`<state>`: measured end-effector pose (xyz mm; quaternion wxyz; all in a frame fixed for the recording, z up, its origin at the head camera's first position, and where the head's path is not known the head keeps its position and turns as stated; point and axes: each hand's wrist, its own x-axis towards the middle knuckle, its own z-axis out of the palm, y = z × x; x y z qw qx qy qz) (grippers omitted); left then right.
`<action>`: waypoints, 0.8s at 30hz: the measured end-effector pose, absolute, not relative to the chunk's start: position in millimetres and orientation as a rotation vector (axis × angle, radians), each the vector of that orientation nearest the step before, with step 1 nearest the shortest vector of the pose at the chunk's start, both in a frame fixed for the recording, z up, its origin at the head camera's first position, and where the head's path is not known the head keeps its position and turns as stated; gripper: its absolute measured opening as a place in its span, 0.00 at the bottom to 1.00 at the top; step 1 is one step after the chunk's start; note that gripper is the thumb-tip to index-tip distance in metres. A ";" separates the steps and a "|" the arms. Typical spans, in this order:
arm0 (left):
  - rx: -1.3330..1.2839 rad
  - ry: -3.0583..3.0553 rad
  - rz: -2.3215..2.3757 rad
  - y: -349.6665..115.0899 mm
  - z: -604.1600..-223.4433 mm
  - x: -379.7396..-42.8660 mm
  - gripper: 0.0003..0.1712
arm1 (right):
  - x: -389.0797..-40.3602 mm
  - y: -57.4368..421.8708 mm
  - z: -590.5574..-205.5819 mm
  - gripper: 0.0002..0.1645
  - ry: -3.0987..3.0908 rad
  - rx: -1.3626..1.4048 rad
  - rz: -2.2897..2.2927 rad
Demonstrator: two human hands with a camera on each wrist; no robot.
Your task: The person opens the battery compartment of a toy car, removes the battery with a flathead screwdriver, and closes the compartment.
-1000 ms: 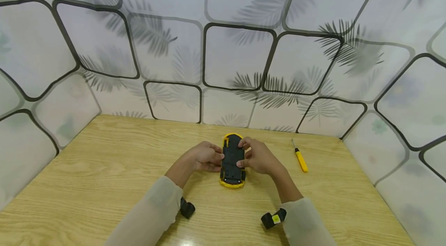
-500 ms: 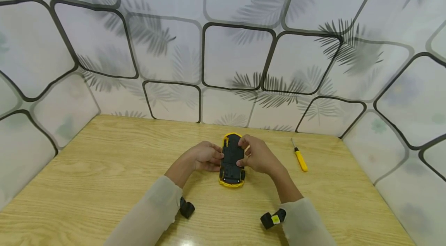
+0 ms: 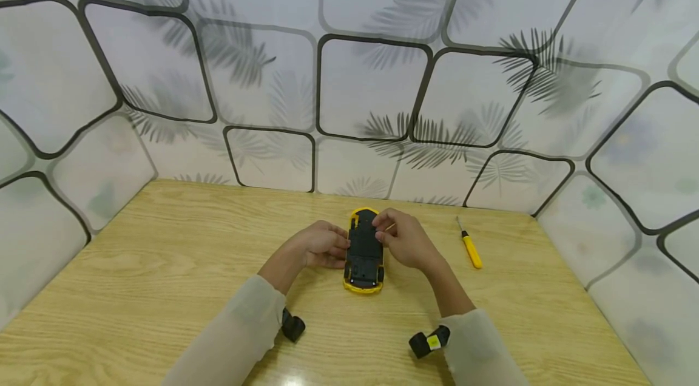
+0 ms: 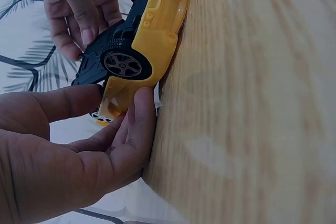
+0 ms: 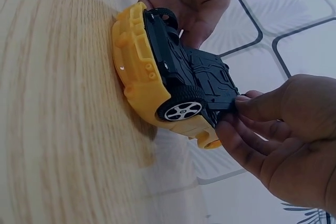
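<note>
The left hand [image 3: 326,245] grips the near-facing side of the toy car [image 3: 364,255], its position unchanged from the earlier frame. The right hand [image 3: 406,241] pinches the edge of the black base [image 5: 207,72] between thumb and fingers; the thumb is now farther up the base, closer to the fingertips. Exact fingertip contact appears partly hidden. The car lies upside down on the desk [image 3: 136,264], between both hands. The yellow-handled screwdriver [image 3: 471,250] remains to the right, blade toward the patterned wall [image 3: 371,88].
</note>
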<state>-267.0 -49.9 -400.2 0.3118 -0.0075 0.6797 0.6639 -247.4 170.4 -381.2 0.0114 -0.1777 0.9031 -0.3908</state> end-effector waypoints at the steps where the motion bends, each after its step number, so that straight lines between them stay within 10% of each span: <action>1: -0.019 1.793 1.753 -49.9 -400.2 -267.1 0.26 | -247.6 170.2 -381.6 0.09 2.810 -0.553 -1.237; 24: -0.020 1.805 1.753 -49.3 -399.2 -264.2 0.20 | -257.1 205.4 -378.8 0.10 2.672 -0.423 -1.559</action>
